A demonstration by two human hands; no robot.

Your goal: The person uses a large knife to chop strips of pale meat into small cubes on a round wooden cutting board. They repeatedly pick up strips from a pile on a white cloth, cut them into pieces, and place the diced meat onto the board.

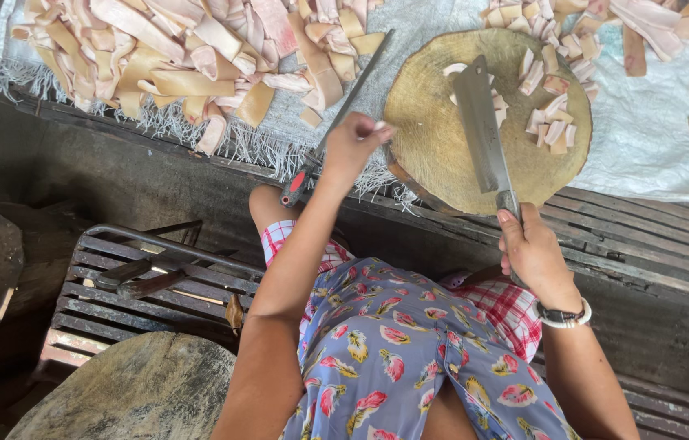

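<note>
- Cleaver: broad, flat, grey steel blade, its handle gripped in the right hand. The blade lies tilted over the chopping block, tip pointing away from the person.
- Chopping block: thick round slice of tree trunk, yellowish and scored on top, resting on dark wooden slats.
- Cut pieces: small pale pink and cream chunks, heaped on the far right part of the block, just beside the blade.
- Small piece: pale scrap pinched in the left hand, at the block's left edge.
</note>
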